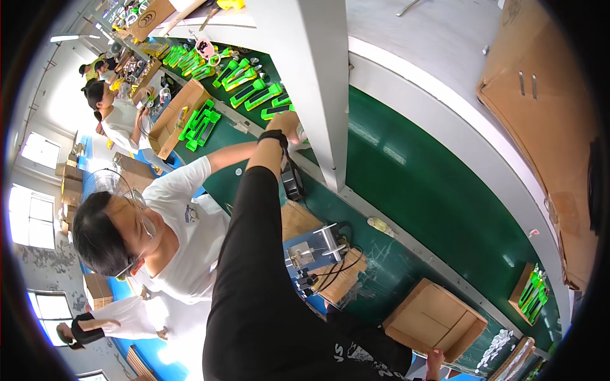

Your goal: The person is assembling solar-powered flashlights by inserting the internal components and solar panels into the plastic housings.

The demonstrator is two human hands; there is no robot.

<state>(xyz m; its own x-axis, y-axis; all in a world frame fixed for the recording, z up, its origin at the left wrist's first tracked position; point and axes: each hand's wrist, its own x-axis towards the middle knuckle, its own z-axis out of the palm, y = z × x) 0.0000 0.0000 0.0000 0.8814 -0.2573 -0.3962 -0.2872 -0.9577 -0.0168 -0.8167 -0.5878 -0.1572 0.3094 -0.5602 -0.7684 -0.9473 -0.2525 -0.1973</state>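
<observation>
The left hand (291,126), partly hidden by a white post (318,82), is near green-and-yellow pieces (260,96). The right hand (435,358) meets an open cardboard box (467,336) on the green surface (399,270). Neither grip is clear. The box looks light, fairly stiff, best held by opposite walls.

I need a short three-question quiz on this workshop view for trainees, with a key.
1. True or false: the hand beside the white post wears a red wristband.
2. Which colours are the dark-panelled items near that hand? A: red and blue; B: green and yellow; C: pink and white.
3. Fill in: the open carton at lower right stands on a ___ bench.
Key: 1. False, the wristband is black; 2. B; 3. green.
</observation>
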